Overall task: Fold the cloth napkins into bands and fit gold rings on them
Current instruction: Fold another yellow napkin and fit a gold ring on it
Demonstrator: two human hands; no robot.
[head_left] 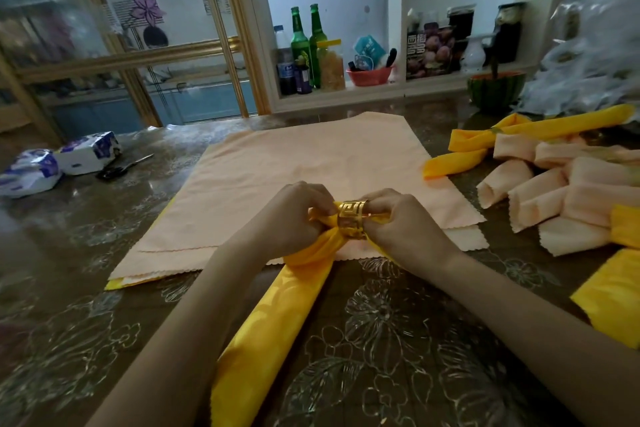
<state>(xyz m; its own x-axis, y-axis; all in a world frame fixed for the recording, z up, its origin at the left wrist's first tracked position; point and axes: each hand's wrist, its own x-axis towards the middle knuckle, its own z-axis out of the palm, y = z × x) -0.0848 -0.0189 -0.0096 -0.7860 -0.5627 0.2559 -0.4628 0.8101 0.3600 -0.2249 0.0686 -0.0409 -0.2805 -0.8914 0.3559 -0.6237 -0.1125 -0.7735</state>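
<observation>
A yellow napkin (pixel 277 319) folded into a long band runs from the near table edge up to my hands. A gold ring (pixel 353 218) with a cut-out pattern sits around its bunched far end. My left hand (pixel 294 215) pinches the yellow cloth just left of the ring. My right hand (pixel 398 222) grips the ring from the right, fingers curled over its top. Under my hands lies a stack of flat peach napkins (pixel 311 163), with a yellow one showing at the stack's lower left corner.
Folded peach napkins (pixel 554 191) and yellow bands (pixel 519 135) pile up at the right. Another yellow cloth (pixel 613 295) lies at the right edge. Scissors (pixel 121 168) and tissue packs (pixel 59 163) lie at the left. A shelf with bottles (pixel 304 45) stands behind the table.
</observation>
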